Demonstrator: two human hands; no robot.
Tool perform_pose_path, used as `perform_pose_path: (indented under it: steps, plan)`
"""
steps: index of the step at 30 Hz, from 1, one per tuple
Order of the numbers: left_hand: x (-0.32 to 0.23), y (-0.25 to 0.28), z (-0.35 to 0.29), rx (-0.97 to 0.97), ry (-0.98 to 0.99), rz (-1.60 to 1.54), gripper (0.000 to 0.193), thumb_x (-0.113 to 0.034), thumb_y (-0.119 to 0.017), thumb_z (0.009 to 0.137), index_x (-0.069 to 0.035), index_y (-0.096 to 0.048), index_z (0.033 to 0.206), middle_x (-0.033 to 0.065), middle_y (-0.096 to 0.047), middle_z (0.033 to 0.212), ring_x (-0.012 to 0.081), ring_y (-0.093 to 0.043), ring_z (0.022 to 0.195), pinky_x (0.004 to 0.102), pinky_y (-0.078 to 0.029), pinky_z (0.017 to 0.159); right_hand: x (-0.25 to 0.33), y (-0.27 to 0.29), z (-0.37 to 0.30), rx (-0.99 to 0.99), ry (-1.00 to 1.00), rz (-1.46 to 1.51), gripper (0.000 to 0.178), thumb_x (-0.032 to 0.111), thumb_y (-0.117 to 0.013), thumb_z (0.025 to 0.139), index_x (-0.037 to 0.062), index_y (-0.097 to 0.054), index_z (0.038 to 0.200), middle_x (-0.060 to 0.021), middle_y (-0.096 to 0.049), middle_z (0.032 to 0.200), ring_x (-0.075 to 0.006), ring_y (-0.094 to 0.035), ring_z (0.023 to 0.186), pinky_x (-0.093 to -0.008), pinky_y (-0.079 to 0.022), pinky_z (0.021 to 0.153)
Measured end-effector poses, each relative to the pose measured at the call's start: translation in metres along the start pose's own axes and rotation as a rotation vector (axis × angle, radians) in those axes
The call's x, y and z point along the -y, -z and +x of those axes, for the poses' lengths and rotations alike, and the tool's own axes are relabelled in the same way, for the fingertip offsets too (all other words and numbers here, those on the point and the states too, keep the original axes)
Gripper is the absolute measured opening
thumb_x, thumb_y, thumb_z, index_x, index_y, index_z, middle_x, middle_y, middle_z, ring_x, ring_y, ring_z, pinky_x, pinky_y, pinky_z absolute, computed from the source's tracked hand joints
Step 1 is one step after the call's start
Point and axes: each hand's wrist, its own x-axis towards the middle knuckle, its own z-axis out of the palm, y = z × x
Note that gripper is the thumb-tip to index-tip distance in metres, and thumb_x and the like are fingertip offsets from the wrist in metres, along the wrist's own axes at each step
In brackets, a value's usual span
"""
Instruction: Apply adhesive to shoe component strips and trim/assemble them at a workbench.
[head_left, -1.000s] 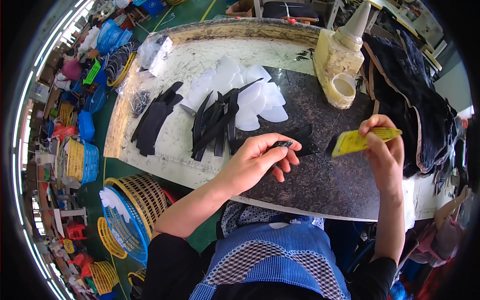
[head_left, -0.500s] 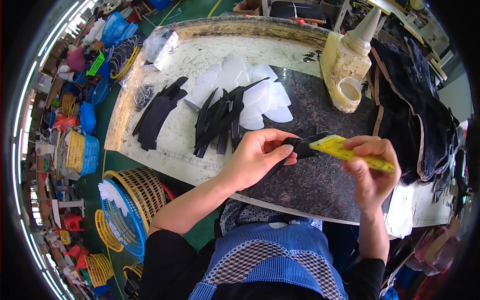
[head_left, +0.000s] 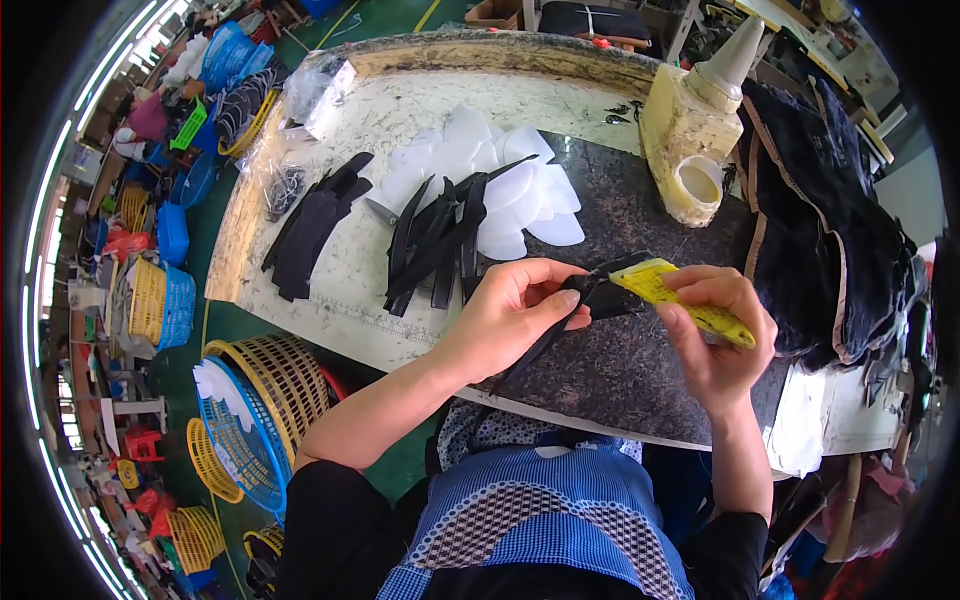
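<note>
My left hand (head_left: 522, 308) pinches a narrow black fabric strip (head_left: 606, 297) between thumb and fingers, above the dark speckled board (head_left: 640, 370). Part of the strip hangs below that hand. In my right hand (head_left: 728, 335) is a flat yellow tool (head_left: 648, 280), resembling a glue brush or spreader. Its pale tip lies at the strip's upper edge; whether it presses on the fabric I cannot tell. Left of my hands lies a loose heap of black strips (head_left: 437, 240), partly over thin white rounded pieces (head_left: 510, 200).
Another stack of black strips (head_left: 308, 235) lies farther left on the white table (head_left: 350, 325). A stained cream glue container (head_left: 685, 140) with a conical spout stands at back right. Dark fabric pieces (head_left: 830, 220) cover the right end. Plastic baskets (head_left: 285, 370) stand left of the table.
My right hand has moved left with the yellow tool, bringing its tip closer to my left hand over the strip. The left hand stays nearly in place.
</note>
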Motion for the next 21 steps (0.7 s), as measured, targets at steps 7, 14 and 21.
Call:
perform_pose_path:
  steps: [7,14,21]
  plan:
    - [-0.012,0.012,-0.004,-0.028,-0.075,0.094,0.027,-0.003,-0.061,0.099,0.006,-0.062,0.124,0.0104,-0.072,0.103,0.0140,-0.071,0.091,0.0261,-0.058,0.086,-0.009,-0.005,0.003,-0.012,-0.022,-0.015,0.024,0.009,-0.084,0.080,-0.0020,-0.065,0.091,-0.0137,-0.073,0.091,-0.0199,-0.072,0.081,-0.0273,-0.057,0.068]
    - [-0.018,0.086,0.038,-0.494,-0.537,1.399,0.035,-0.005,-0.068,0.089,0.001,-0.063,0.123,0.0140,-0.064,0.114,0.0269,-0.063,0.109,0.0377,-0.051,0.096,-0.033,0.033,-0.008,-0.212,-0.363,0.200,0.017,0.012,-0.072,0.095,-0.0032,-0.066,0.096,-0.0110,-0.072,0.092,-0.0073,-0.064,0.069,-0.0195,-0.053,0.063]
    - [0.029,0.025,0.057,-0.085,-0.710,1.314,0.027,-0.020,-0.077,0.084,-0.005,-0.070,0.105,0.0082,-0.065,0.093,0.0318,-0.065,0.085,0.0406,-0.055,0.077,-0.051,0.067,0.004,-0.258,-0.378,0.034,0.022,0.019,-0.070,0.097,-0.0030,-0.068,0.096,-0.0085,-0.073,0.086,-0.0063,-0.061,0.064,-0.0193,-0.050,0.059]
